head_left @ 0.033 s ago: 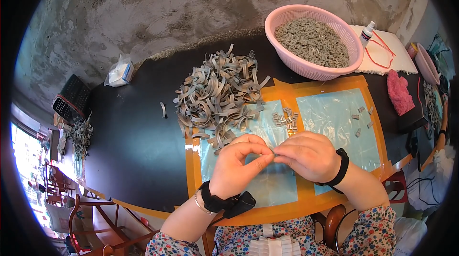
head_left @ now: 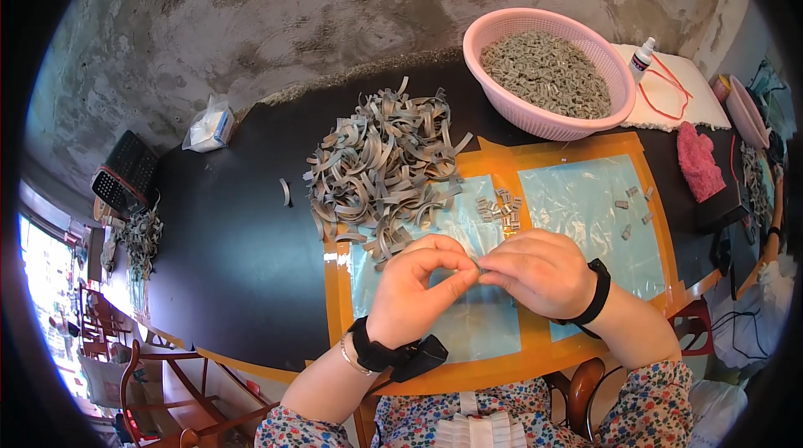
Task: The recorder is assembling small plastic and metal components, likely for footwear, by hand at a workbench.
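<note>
My left hand [head_left: 421,286] and my right hand [head_left: 542,274] meet fingertip to fingertip above the blue sheet [head_left: 468,335]. Both are closed in a pinch on a small grey piece [head_left: 479,269], mostly covered by the fingers, so its exact shape cannot be made out. Just beyond my left hand lies a heap of curved grey strips [head_left: 381,163]. Small grey ribbed pieces [head_left: 502,209] sit in a cluster beyond my right hand, and several more [head_left: 626,232] are scattered to its right.
A pink basket [head_left: 548,126] full of small grey pieces stands at the back right. Near it are a white bottle [head_left: 642,57], a white cloth [head_left: 682,105] and a pink fuzzy cloth [head_left: 699,163]. Orange tape [head_left: 507,364] borders the blue sheets on the black table [head_left: 242,264]. A plaster wall rises behind.
</note>
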`<state>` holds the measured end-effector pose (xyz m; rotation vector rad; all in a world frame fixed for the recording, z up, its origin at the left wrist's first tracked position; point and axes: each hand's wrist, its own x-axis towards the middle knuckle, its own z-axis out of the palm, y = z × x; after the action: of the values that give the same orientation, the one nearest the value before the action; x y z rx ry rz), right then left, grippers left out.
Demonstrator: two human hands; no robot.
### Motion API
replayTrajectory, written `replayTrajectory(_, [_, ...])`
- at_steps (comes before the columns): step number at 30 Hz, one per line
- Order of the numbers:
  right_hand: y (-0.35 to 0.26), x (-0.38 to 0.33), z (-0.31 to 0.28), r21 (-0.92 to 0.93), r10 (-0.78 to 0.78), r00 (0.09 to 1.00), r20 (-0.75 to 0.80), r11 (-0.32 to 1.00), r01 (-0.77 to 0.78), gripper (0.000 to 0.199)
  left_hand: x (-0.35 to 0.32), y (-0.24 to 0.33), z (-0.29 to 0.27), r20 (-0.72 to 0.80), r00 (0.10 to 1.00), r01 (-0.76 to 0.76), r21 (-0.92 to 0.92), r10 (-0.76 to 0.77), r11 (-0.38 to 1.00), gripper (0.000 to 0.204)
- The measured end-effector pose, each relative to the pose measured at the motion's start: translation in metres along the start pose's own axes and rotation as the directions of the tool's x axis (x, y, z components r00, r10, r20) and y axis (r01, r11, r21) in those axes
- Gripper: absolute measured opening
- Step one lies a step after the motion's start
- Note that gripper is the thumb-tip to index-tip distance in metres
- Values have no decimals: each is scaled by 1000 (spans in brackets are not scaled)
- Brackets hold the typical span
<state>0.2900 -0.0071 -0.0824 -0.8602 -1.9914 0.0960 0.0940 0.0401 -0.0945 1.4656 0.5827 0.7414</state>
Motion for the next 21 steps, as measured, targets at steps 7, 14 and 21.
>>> replayTrajectory(7, [1, 0, -1, -17, 27, 999, 32, 1000, -26, 30, 1, 1, 2, -17, 1000, 12, -9, -12, 1000, 9])
replayTrajectory(14, [2, 1, -1, -16, 36, 999, 35, 999, -35, 29, 1, 1, 2, -29, 999, 28, 19, -27, 999, 7])
replayTrajectory(21, [2, 2, -1, 1, 54, 998, 25, 999, -54, 28, 1, -1, 5, -84, 996, 13, -34, -16, 999, 6])
